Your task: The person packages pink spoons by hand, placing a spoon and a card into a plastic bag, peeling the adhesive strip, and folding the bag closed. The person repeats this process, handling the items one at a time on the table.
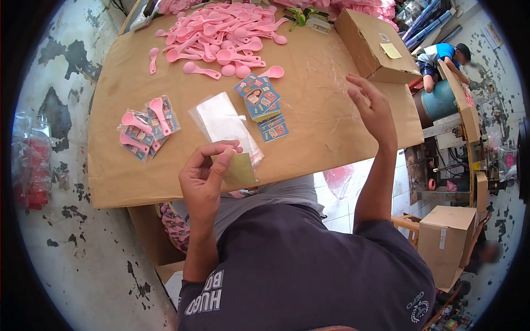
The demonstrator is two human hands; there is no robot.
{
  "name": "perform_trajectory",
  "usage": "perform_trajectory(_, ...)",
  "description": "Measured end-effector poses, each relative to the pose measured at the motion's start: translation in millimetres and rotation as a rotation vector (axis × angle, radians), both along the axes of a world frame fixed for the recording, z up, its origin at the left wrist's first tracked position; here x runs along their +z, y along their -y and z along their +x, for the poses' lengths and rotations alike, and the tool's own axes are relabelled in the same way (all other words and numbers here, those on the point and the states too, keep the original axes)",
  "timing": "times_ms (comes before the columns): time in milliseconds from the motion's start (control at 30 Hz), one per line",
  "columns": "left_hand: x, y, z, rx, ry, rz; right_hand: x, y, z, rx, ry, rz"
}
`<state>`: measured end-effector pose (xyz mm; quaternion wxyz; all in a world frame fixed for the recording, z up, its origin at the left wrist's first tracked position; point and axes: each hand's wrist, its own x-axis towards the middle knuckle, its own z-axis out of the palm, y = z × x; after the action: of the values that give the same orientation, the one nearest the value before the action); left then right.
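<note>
Between the thumb and fingers of my left hand (pixel 207 171) is a small olive-green card (pixel 240 169), held over the table's front edge. My right hand (pixel 372 107) is raised over the right side of the table, fingers apart, holding nothing. Clear plastic bags (pixel 221 118) lie in a stack just beyond my left hand. Blue printed cards (pixel 259 102) are piled to the right of the bags. On the left, several bagged pink spoons (pixel 160 116) with blue cards lie in a small heap. A large pile of loose pink spoons (pixel 221 33) covers the far part of the table.
A cardboard box (pixel 375 47) stands on the table's far right corner. Brown paper covers the table (pixel 309 154). Another person (pixel 441 58) is at the far right, beside a blue-green drum (pixel 444 99). A second cardboard box (pixel 447 237) stands at the lower right.
</note>
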<state>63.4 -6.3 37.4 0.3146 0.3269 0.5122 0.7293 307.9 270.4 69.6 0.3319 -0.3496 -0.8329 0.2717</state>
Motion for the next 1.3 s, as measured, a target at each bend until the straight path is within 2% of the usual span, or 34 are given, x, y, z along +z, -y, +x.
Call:
perform_trajectory(33,0.1,0.4,0.0,-0.002,0.002,0.002,3.0,3.4,2.6,-0.011,0.133,0.042)
perform_trajectory(67,0.2,0.8,0.1,-0.002,0.01,-0.002,4.9,4.2,5.3,-0.013,0.135,0.044)
perform_trajectory(133,-0.4,0.7,0.0,-0.006,0.022,-0.005,8.0,4.0,12.7,0.068,0.316,-0.37)
perform_trajectory(167,-1.1,0.6,-0.2,-0.005,0.02,0.002,5.4,1.1,15.6,0.064,0.317,-0.369)
perform_trajectory(233,-3.1,0.6,-0.1,-0.01,0.019,0.009,-6.9,-7.3,19.3,0.245,0.394,-0.62)
perform_trajectory(267,-4.6,0.5,-0.2,-0.012,0.017,0.017,-13.1,-9.1,18.4,0.242,0.394,-0.617)
perform_trajectory(333,-5.1,-0.1,-1.2,-0.011,0.016,0.026,-20.0,-9.7,8.9,-0.08,0.167,0.533)
perform_trajectory(467,-4.4,1.6,-1.5,-0.013,0.011,0.007,-8.9,-5.7,1.5,-0.123,0.014,0.463)
perform_trajectory(533,-4.0,0.2,-1.3,-0.01,0.018,0.011,-9.2,1.1,-5.6,-0.034,0.097,-0.142)
perform_trajectory(567,-4.0,0.0,-0.9,-0.013,0.024,0.008,-14.1,2.8,-12.2,-0.029,0.097,-0.14)
perform_trajectory(633,-3.6,0.2,-0.4,-0.009,0.028,0.002,-29.7,8.7,-29.0,0.28,-0.067,-0.418)
perform_trajectory(667,-3.3,-0.1,-0.1,-0.016,0.03,0.0,-31.7,15.0,-37.7,0.283,-0.068,-0.42)
perform_trajectory(733,-3.5,0.5,-0.1,-0.027,0.031,-0.005,-29.8,29.8,-54.9,0.452,-0.096,-0.803)
perform_trajectory(800,-4.8,1.9,-0.5,-0.021,0.032,-0.007,-28.4,30.9,-62.9,0.458,-0.088,-0.885)
perform_trajectory(867,-4.2,4.1,-1.7,-0.016,0.028,-0.008,-42.6,17.1,-68.4,0.085,0.041,-0.266)
perform_trajectory(900,-4.0,5.3,-2.4,-0.011,0.027,-0.008,-45.4,6.3,-67.8,0.09,0.041,-0.265)
perform_trajectory(967,-3.8,6.9,-3.8,0.003,0.034,-0.011,-45.9,-16.6,-60.3,-0.085,-0.096,0.312)
perform_trajectory(1000,-3.9,7.9,-4.2,0.008,0.042,-0.016,-41.8,-16.6,-59.1,-0.08,-0.096,0.311)
perform_trajectory(1067,-4.6,8.1,-4.2,0.008,0.053,-0.014,-30.6,-13.4,-50.7,0.061,-0.252,-0.238)
perform_trajectory(1100,-4.8,7.1,-4.0,0.006,0.062,-0.008,-22.6,-11.7,-44.9,0.058,-0.249,-0.235)
perform_trajectory(1167,-2.4,5.7,-2.6,0.01,0.076,-0.021,-10.4,-7.0,-36.9,0.162,-0.047,-0.81)
perform_trajectory(1200,-1.7,5.7,-2.3,0.017,0.085,-0.038,-12.6,-4.0,-38.4,0.163,-0.045,-0.809)
perform_trajectory(1267,-2.3,5.2,-2.9,0.011,0.08,-0.035,-24.4,0.8,-41.7,-0.212,0.157,-0.061)
perform_trajectory(1300,-2.5,4.3,-3.4,0.008,0.072,-0.031,-24.5,-2.2,-39.6,-0.112,0.028,0.268)
